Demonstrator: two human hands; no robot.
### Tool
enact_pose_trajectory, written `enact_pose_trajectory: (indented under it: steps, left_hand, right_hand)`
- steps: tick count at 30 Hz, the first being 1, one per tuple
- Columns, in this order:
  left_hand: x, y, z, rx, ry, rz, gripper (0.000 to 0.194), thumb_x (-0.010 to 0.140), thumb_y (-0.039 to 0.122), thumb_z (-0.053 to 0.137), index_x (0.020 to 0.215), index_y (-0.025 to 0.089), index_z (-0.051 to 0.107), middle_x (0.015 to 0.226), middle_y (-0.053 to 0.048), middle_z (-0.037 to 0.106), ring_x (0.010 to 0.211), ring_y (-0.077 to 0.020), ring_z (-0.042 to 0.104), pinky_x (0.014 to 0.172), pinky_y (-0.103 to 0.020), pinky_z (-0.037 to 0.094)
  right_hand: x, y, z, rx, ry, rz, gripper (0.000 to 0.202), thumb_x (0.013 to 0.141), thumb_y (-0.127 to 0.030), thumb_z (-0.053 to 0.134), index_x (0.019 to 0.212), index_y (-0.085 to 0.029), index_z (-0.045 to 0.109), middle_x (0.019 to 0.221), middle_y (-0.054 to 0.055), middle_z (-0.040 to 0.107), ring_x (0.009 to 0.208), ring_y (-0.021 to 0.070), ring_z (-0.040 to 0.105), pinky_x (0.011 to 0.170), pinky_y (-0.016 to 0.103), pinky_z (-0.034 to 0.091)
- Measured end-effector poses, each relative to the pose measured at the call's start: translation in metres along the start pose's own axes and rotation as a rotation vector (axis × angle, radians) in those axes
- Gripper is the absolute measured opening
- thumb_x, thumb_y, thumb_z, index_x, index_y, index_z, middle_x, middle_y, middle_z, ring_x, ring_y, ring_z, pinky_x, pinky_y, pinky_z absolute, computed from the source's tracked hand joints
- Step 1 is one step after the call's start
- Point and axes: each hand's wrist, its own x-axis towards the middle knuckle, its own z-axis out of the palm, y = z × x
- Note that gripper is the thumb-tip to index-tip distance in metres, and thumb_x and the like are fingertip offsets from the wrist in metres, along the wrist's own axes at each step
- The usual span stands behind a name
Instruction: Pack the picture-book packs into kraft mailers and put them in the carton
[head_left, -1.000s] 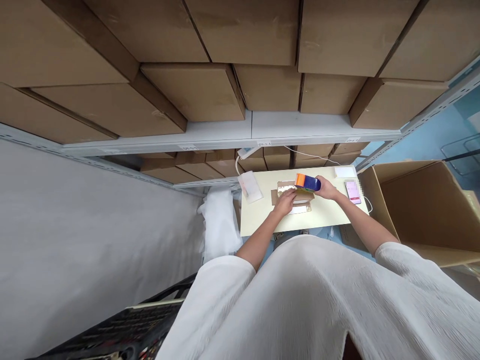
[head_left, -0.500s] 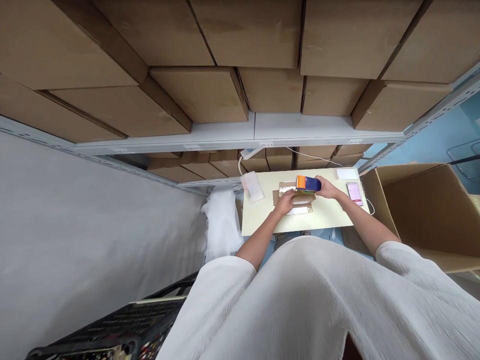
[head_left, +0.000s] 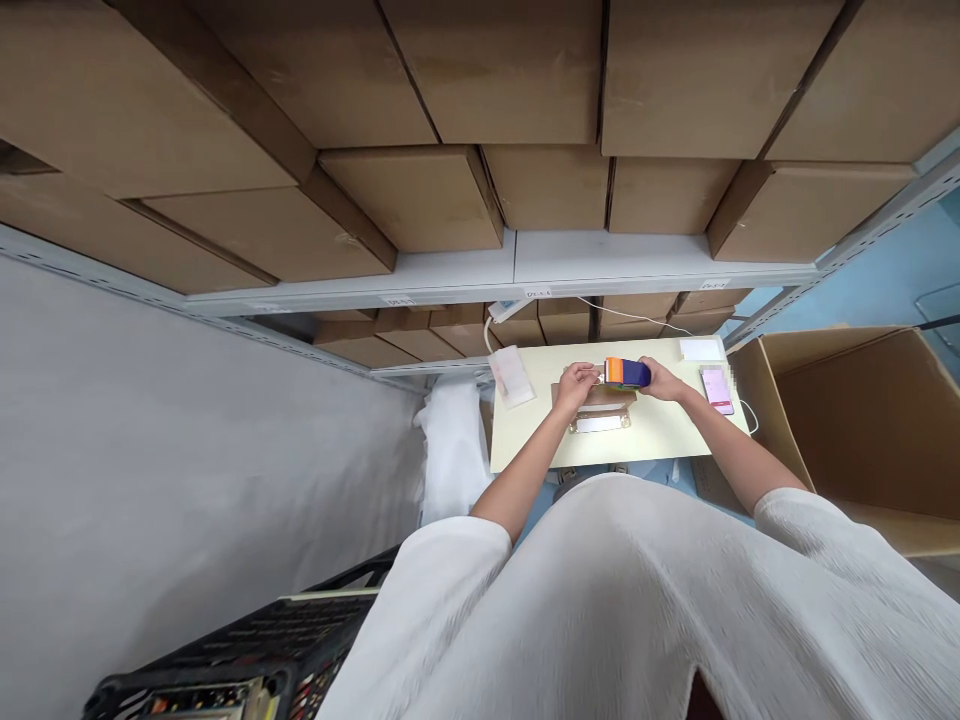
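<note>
My right hand (head_left: 661, 380) is closed round the right end of a box-shaped item in orange and dark blue (head_left: 628, 373), above the table. Its exact kind is not clear. Close to the orange end is my left hand (head_left: 576, 386), fingers drawn together near a small shiny bit that I cannot make out. Below both hands a small brown cardboard box (head_left: 607, 398) lies with flaps spread, partly hidden by the hands and the item. A white strip (head_left: 600, 424) shows along its near side.
The pale yellow table (head_left: 525, 440) carries a phone (head_left: 718, 389), a white pad (head_left: 700, 349) and a whitish sheet (head_left: 512, 376). A large open carton (head_left: 855, 420) stands right. Shelves of cartons (head_left: 547, 190) rise ahead. A black crate (head_left: 247, 640) is at lower left.
My left hand has lifted from the small box's left part up toward the orange end of the held item. The view has shifted slightly. My right hand still holds the item.
</note>
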Motion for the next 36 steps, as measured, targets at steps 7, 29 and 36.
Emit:
enact_pose_trajectory:
  steps: [7, 29, 36]
  left_hand:
    - [-0.002, 0.009, 0.015, 0.031, -0.032, -0.038, 0.038, 0.079, 0.014, 0.092, 0.111, 0.02, 0.073, 0.105, -0.01, 0.084, 0.102, -0.0254, 0.08, 0.097, -0.045, 0.064]
    - [0.001, 0.017, 0.005, -0.007, 0.152, -0.06, 0.049, 0.068, 0.003, 0.095, 0.101, 0.023, 0.064, 0.082, -0.002, 0.078, 0.091, -0.0225, 0.078, 0.094, -0.039, 0.059]
    - [0.006, 0.013, -0.023, -0.018, 0.205, -0.101, 0.056, 0.068, -0.001, 0.094, 0.102, 0.025, 0.057, 0.083, 0.0, 0.075, 0.089, -0.0213, 0.077, 0.092, -0.038, 0.06]
  right_hand:
    - [-0.003, 0.001, -0.001, 0.046, -0.036, 0.031, 0.049, 0.061, -0.039, 0.081, 0.096, -0.028, 0.05, 0.088, -0.003, 0.054, 0.085, 0.0217, 0.056, 0.077, 0.033, 0.048]
    - [-0.003, -0.011, 0.0, -0.051, -0.037, 0.01, 0.045, 0.064, -0.037, 0.078, 0.1, -0.027, 0.053, 0.093, 0.0, 0.065, 0.087, 0.0235, 0.061, 0.078, 0.036, 0.053]
    - [0.004, -0.038, -0.002, -0.15, -0.191, -0.006, 0.043, 0.07, -0.042, 0.082, 0.099, -0.027, 0.055, 0.096, 0.001, 0.068, 0.086, 0.0226, 0.063, 0.076, 0.034, 0.052]
